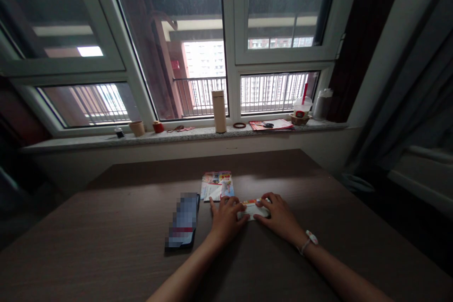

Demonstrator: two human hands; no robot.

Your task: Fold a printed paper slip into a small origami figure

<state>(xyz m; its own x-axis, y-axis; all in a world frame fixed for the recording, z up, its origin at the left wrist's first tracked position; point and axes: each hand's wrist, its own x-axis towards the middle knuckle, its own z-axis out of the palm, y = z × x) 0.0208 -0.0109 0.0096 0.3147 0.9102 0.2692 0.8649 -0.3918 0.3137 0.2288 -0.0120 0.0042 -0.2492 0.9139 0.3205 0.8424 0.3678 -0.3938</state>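
Observation:
Both of my hands rest on a brown wooden table and hold a small folded piece of white paper with coloured print between them. My left hand pinches its left end, fingers curled. My right hand pinches its right end; a bracelet sits on that wrist. A colourful printed sheet lies flat just beyond my left hand. A dark phone lies to the left of my left hand.
A stone windowsill runs behind the table under large windows. On it stand a tall beige flask, a small cup, a red jar, red papers with scissors and a drink cup with a red straw. Dark curtains hang at the right.

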